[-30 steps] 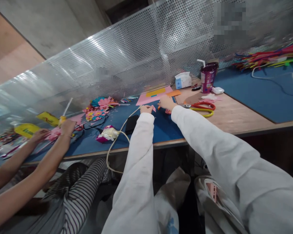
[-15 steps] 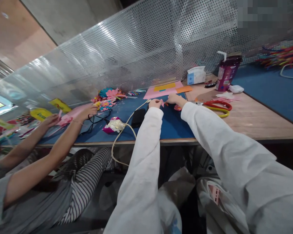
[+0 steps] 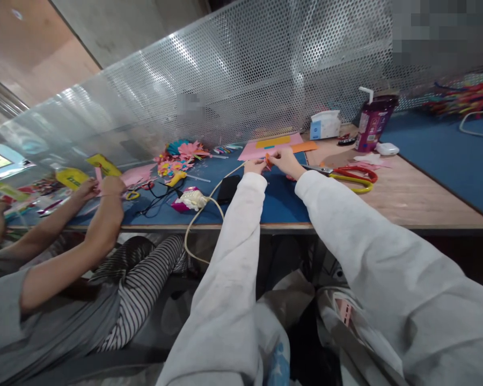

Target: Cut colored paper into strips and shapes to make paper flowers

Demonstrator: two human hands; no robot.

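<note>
I wear long, loose sleeves of soft, plain cloth in a pale grey-white. My left sleeve runs from the bottom edge up through the middle of the frame, narrowing as it goes, with long creases along it. My right sleeve fills the lower right, broad and rumpled in shallow folds. Each ends in a plain cuff just above the centre, where my left hand and right hand show bare.
</note>
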